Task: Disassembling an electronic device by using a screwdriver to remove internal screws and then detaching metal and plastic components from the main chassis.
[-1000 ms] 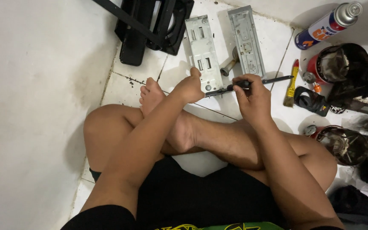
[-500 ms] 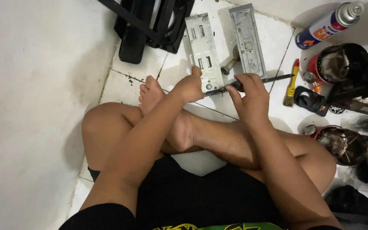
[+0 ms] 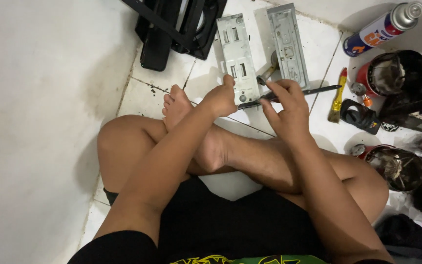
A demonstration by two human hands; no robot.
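White tiled floor (image 3: 313,44); left hand (image 3: 219,100) pins a stiff metal plate (image 3: 238,56), right hand (image 3: 284,107) pinches a thin slippery tool (image 3: 313,91) mid-shaft.

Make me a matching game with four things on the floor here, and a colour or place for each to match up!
Things:
1. spray can
2. paintbrush
3. long thin tool
4. black frame

Places or colours:
A. held in the right hand
B. yellow handle, lying on the white tiles right of the hands
C. top left, beside the two grey metal plates
D. lying on its side in the top right corner

Pairs: 1-D, 2-B, 3-A, 4-C
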